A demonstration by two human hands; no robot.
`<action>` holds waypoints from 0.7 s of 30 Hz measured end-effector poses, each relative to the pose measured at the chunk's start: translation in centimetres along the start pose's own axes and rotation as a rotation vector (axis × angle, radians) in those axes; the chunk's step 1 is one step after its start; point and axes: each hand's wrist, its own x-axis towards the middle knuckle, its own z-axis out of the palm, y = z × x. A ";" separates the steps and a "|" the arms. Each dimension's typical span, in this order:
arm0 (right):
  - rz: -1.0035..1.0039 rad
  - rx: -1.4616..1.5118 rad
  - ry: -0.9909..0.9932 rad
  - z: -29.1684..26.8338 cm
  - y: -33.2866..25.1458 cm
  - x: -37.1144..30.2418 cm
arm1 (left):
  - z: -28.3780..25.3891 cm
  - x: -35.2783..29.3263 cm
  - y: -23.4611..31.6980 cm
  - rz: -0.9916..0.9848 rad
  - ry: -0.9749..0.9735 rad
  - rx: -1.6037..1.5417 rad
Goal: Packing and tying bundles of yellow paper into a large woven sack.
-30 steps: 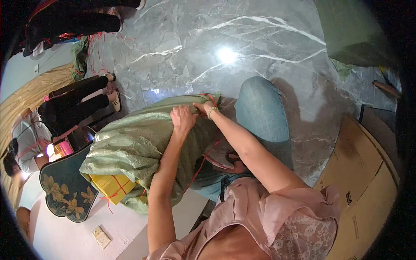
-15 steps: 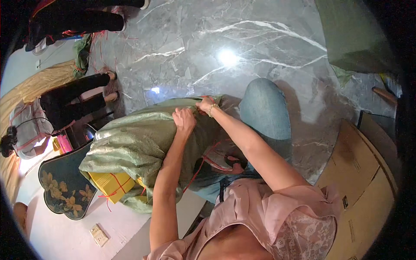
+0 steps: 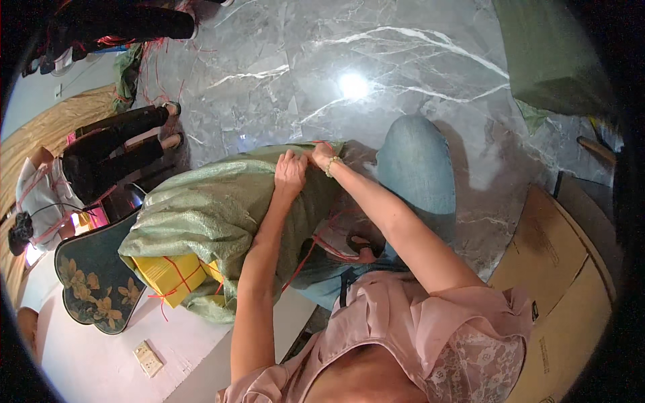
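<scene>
From here: the big green sack (image 3: 201, 208) lies in front of the worker, just left of the jeans knee (image 3: 416, 161). Yellow box (image 3: 160, 274) pokes out of its near-left end. Left hand (image 3: 290, 171) has shifted up the sack in the last half second, now right beside the right hand (image 3: 321, 156) at the far edge; reads as both working one spot. Left fingers curled closed on the cloth; right fingertips hidden, can't tell grip. Red string (image 3: 186, 285) crosses the box.
</scene>
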 end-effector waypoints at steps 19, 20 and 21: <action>-0.215 0.352 -0.192 7.7 13.1 -8.5 | -5.0 2.3 7.2 -0.401 0.127 -0.083; -0.218 0.345 -0.194 8.6 14.3 -7.7 | -6.3 2.1 9.9 -0.420 0.261 -0.202; -0.291 0.337 -0.181 10.2 15.8 -8.3 | -7.2 1.7 12.4 -0.448 0.337 -0.508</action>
